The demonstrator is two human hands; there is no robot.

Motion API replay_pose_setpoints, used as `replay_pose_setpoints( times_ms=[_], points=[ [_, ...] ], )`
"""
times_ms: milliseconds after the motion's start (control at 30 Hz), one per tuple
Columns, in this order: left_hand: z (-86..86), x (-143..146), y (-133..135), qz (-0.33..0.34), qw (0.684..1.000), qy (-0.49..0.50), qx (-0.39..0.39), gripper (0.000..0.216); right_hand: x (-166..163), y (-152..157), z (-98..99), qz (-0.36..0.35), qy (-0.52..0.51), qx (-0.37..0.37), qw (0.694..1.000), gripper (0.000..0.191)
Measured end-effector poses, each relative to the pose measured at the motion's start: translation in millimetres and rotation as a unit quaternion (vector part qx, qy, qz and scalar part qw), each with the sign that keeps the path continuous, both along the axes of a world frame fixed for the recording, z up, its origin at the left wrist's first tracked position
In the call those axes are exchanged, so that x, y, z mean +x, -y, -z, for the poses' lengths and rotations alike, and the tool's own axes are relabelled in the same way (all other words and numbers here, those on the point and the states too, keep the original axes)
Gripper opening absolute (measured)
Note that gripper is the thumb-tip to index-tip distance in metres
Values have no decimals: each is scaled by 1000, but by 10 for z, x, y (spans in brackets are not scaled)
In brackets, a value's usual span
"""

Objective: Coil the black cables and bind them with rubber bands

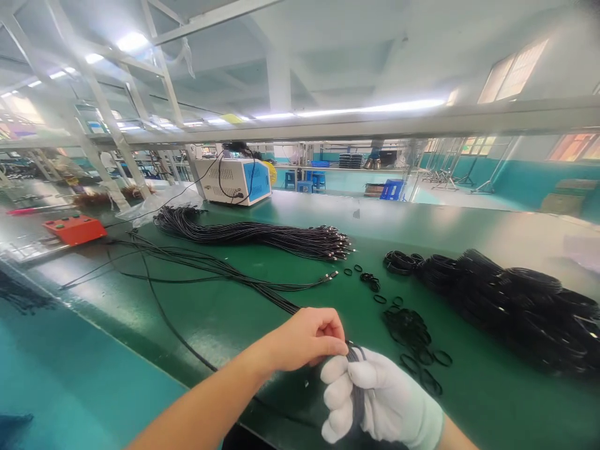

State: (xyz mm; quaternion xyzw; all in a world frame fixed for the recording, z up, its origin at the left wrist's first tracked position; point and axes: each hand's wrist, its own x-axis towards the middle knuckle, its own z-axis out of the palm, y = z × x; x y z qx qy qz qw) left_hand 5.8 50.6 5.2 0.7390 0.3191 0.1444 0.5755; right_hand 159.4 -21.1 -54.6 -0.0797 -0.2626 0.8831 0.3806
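Thing in hand: a thin bundle of black cable strands (357, 381), gripped low at the near edge of the long green-topped workbench (300, 294)
Right hand: the white-gloved right hand (379, 400) is closed in a fist around the bundle, strands running up through the fingers
Left hand: the bare left hand (307, 340) sits just above and touching the glove, fingertips pinched on the top of the same bundle
Long axis: from the two hands the strands run away up and to the left across the bench, towards the loose black cables (187, 262) fanned out there
Which hand is nearer: the left hand is on the side the strands lead off to; the right is lower and closer to the body
To the right: small black rubber bands (412, 331) lie scattered near the gloved hand, well short of the big heap of coiled black cables (506, 300)
Further off: a long bunch of black cables with plug ends (262, 234), well apart from both hands
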Motion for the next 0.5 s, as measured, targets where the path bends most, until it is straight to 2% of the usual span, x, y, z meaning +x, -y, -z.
replay_pose_setpoints(
  times_ms=[67, 167, 333, 500],
  points=[
    [89, -12, 71, -40, 998, 41, -8, 10, -18, -8, -6, 18, 14, 1, 1000, 35],
    [171, -53, 183, -78, 994, 68, 22, 13, -41, -20, -23, 50, 44, 47, 997, 33],
    [284, -85, 288, -92, 990, 101, 16, 14, -33, -24, -95, 54, 124, 128, 983, 27],
    [376, -24, 377, -134, 974, 154, 102, 11, 13, -15, -197, 31, 224, 198, 954, 25]
  ],
)
